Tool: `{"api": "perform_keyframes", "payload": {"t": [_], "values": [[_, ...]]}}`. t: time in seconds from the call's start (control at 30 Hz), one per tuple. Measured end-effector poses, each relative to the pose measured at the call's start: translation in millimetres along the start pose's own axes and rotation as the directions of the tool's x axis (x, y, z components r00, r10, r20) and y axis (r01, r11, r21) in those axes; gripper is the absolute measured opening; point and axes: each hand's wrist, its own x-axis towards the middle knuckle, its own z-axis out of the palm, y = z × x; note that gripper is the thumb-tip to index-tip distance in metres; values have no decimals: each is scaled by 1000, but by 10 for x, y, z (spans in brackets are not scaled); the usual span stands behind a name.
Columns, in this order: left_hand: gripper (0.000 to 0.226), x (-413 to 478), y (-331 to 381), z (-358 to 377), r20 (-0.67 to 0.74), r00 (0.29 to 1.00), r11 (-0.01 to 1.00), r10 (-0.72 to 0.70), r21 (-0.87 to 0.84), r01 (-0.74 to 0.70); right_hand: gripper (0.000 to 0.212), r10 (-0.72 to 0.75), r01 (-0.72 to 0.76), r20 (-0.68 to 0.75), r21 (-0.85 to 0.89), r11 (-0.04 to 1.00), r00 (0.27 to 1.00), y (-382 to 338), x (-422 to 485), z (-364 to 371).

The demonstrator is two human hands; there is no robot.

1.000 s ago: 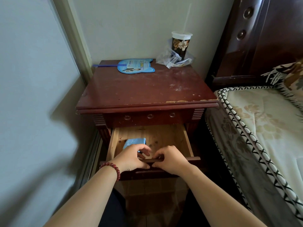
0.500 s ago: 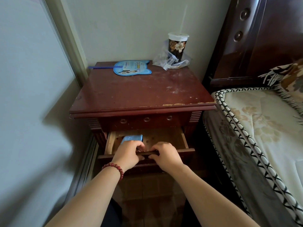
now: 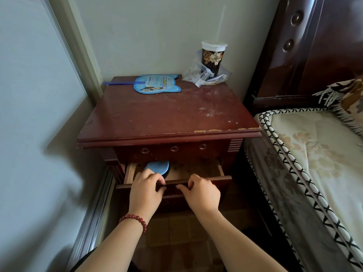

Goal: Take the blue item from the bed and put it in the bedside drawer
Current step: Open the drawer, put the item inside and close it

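The blue item [image 3: 157, 167], flat with a dark underside, lies inside the wooden bedside drawer [image 3: 198, 170] at its left. The drawer of the dark red nightstand [image 3: 169, 116] stands only a little way out. My left hand [image 3: 145, 190] and my right hand [image 3: 200, 192] both grip the drawer's front edge, fingers curled over it. My left hand covers the near part of the blue item. A red bead bracelet [image 3: 135, 218] is on my left wrist.
On the nightstand top lie a blue paper fan [image 3: 157, 86] and a flowered cup with a straw [image 3: 213, 56] in a clear plastic bag. The bed [image 3: 314, 150] with its dark headboard [image 3: 314, 46] is close on the right. A wall is on the left.
Both hands have pushed the drawer inwards, so less of its inside shows. The blue item has moved in with it, partly under the nightstand's front.
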Motion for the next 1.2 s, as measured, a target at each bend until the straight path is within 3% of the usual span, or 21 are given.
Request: {"api": "perform_keyframes", "payload": {"t": [0.1, 0.3, 0.5, 0.7, 1.1, 1.2], "values": [[22, -53, -18, 5, 1, 1000, 999, -26, 24, 26, 40, 7, -7, -19, 6, 1000, 1000, 20, -2, 16], [7, -46, 4, 44, 6, 992, 991, -124, -57, 124, 20, 21, -14, -85, 75, 997, 996, 50, -43, 71], [39, -107, -47, 102, 44, 993, 993, -107, -38, 108, 40, 15, -14, -7, 132, 991, 1000, 25, -9, 112], [67, -44, -43, 138, 288, 952, 991, -99, -56, 120, 54, -43, 31, 147, 83, 996, 988, -8, 21, 127], [82, 150, -89, 177, 510, 849, 984, -140, -21, 175, 71, -102, 90, 280, 55, 994, 955, -45, 168, 187], [83, 128, -117, 207, 500, 855, 977, -135, -77, 199, 72, -106, 91, 266, 67, 994, 958, -22, 143, 246]]}}
